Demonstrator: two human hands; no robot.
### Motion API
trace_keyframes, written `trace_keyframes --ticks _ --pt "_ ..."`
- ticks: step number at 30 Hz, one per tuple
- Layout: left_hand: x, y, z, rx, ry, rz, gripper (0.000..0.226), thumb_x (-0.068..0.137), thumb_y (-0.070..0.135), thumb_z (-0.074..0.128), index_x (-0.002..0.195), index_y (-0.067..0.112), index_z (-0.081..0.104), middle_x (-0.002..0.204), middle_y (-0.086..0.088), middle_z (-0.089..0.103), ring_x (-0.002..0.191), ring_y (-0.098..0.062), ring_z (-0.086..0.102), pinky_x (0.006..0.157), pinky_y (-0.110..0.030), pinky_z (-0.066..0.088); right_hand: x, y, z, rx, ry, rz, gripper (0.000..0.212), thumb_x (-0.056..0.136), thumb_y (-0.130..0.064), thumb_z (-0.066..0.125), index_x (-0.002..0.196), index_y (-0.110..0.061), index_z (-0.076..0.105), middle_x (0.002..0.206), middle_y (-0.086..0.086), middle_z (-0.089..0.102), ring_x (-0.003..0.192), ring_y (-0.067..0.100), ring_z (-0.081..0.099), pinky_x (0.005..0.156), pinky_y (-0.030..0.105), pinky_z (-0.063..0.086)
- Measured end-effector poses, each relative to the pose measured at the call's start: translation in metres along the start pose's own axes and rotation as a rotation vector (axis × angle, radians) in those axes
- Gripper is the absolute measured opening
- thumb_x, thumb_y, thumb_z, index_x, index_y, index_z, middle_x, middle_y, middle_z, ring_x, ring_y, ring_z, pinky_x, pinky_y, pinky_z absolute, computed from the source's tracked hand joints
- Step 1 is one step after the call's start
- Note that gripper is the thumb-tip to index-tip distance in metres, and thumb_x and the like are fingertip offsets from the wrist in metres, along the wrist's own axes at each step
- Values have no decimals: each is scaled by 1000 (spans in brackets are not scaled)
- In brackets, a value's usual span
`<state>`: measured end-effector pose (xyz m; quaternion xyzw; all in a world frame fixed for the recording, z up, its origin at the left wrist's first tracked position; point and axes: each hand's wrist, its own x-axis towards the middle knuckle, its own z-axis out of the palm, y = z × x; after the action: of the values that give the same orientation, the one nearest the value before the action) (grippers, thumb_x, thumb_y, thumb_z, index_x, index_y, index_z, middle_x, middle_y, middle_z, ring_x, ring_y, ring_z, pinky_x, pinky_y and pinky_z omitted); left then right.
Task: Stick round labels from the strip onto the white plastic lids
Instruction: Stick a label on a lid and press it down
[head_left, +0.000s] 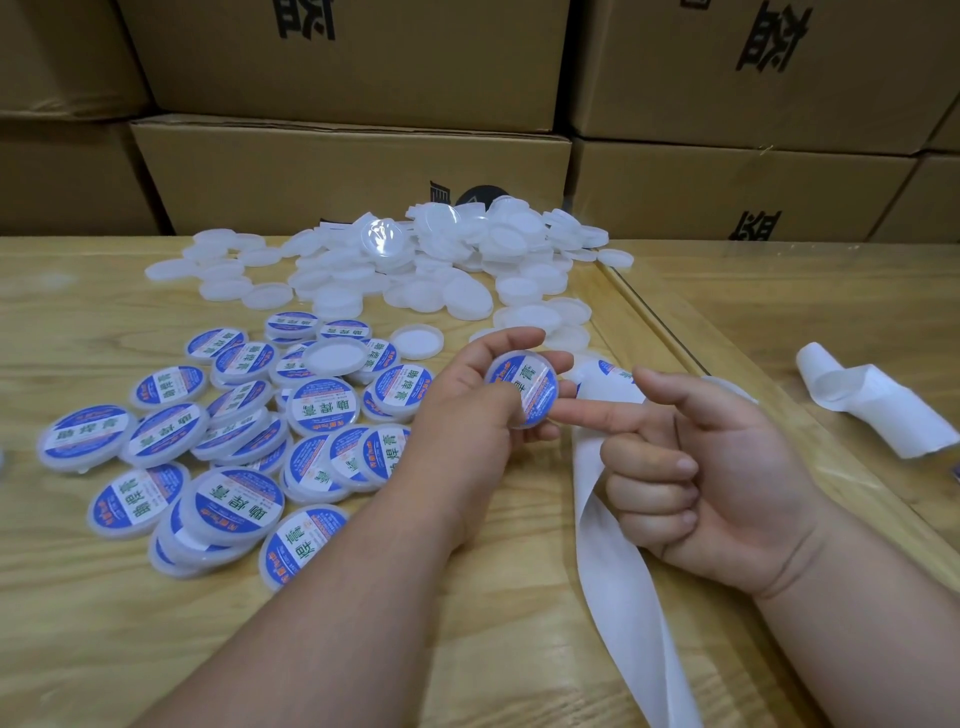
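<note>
At the centre of the view the left hand (467, 410) gripped one white lid (522, 387) by its rim, fingers curled round the far edge and thumb at the near edge, tilted so its face showed. A round blue-and-white label (525, 391) with green characters already covered that face. The right hand (696, 467), at about four o'clock from the lid, had its index finger (587, 415) stretched out straight, the tip touching the lid's lower edge; its other three fingers were curled into the palm and held nothing, and the thumb stood up free.

The white label strip (618, 571) ran from under the right hand down toward six o'clock on the table (104, 623), and its upper end, at one o'clock from the held lid, carried part of another blue label (613, 370).

At nine o'clock from the held lid lay a loose heap of labelled lids (234, 452), many overlapping, with two unlabelled ones (335, 356) lying among them at its far side. At twelve o'clock, farther back on the table, sat a pile of plain white lids (415, 265), bare of labels. At three o'clock, well apart on the right, lay a crumpled piece of spent white backing paper (872, 400). Stacked cardboard boxes (353, 171) with black printed characters stood behind the table across the top of the view.
</note>
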<state>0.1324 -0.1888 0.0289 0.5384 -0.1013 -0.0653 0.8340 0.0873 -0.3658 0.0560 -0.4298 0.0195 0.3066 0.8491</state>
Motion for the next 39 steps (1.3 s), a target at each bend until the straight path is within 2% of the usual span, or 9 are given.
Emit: trace_keyframes --ticks 11,15,19,22,25,27,29,32,39 --pt "-2 -6 2 144 27 105 44 89 -10 56 115 25 59 109 1 77 99 -17 75 70 -21 55 -4 0 -4 25 -181 -4 81 74 -42 79 140 -2 55 49 -5 39 45 10 17 41 22 18" --pt "-1 -7 4 168 109 150 42 89 -9 57 113 26 59 108 2 77 94 -15 75 66 -19 55 -3 1 -4 5 -210 -14 77 77 -43 76 140 -5 55 53 -4 41 46 11 17 42 23 17" --pt "1 -7 2 175 201 186 40 86 0 73 112 27 58 101 7 78 85 -6 73 61 -17 53 -3 1 -6 16 -199 -57 77 77 -42 76 142 -6 54 53 -4 41 46 10 18 42 23 17" --pt "2 -3 0 108 271 163 39 85 9 78 114 26 58 98 6 78 80 -11 74 55 -18 51 -5 -3 -9 74 -176 -145 77 76 -40 76 143 -9 53 52 -4 38 46 10 18 42 24 17" --pt "1 1 1 79 312 113 19 96 30 68 112 27 59 88 1 79 66 -16 75 41 -20 45 -6 -7 -12 87 -96 -266 64 80 -42 65 135 -12 59 51 -7 34 45 9 17 40 23 17" --pt "1 2 2 55 339 87 17 103 43 53 110 29 57 74 -2 76 45 -15 63 35 -22 39 -5 -8 -12 107 -7 -358 51 82 -43 56 123 -14 64 50 -8 31 44 9 14 39 22 15" --pt "3 2 1 18 391 70 18 104 49 47 107 34 56 57 2 66 37 -13 48 34 -22 36 -3 -7 -12 145 102 -441 40 82 -40 53 110 -15 67 51 -7 27 44 9 12 38 22 14" --pt "3 1 1 -22 476 100 10 106 41 44 104 48 52 52 5 55 41 -11 43 37 -23 37 -1 -6 -12 180 263 -529 31 77 -33 55 96 -14 69 53 -7 23 44 10 11 39 22 13" --pt "9 6 -4 -177 704 168 60 100 10 47 136 53 27 68 7 68 44 -11 52 45 -24 47 2 -4 -17 166 388 -563 25 73 -28 57 91 -14 66 53 -6 23 39 9 17 37 21 14"
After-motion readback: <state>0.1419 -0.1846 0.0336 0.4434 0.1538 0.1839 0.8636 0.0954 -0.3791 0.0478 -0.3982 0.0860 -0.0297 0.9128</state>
